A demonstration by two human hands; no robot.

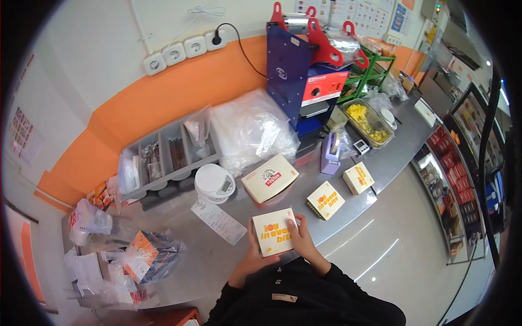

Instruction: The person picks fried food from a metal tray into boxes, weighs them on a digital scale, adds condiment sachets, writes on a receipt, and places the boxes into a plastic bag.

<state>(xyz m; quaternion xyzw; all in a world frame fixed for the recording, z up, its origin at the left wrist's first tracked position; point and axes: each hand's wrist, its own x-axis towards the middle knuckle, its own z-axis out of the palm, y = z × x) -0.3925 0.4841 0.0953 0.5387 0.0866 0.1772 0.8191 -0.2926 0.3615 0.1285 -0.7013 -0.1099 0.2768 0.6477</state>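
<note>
A closed white cardboard food box [272, 234] with orange lettering is held between both hands at the counter's front edge. My left hand [256, 256] grips its left side and lower corner; my right hand [302, 236] holds its right side, thumb on the lid. Two similar small boxes stand to the right, one nearer [326, 201] and one farther back [358, 178]. Behind the held box lies a larger cream cardboard box [270, 178]. A printed receipt [219, 221] lies flat to the left, in front of a white digital kitchen scale [213, 181].
A grey cutlery organizer [171, 177] and stacked clear plastic bags [255, 126] line the wall. Right of them stand a blue sealing machine [285, 73], a purple tape dispenser [330, 154] and a tray of yellow food [367, 122]. A bagged orange-and-blue box [149, 256] sits at left.
</note>
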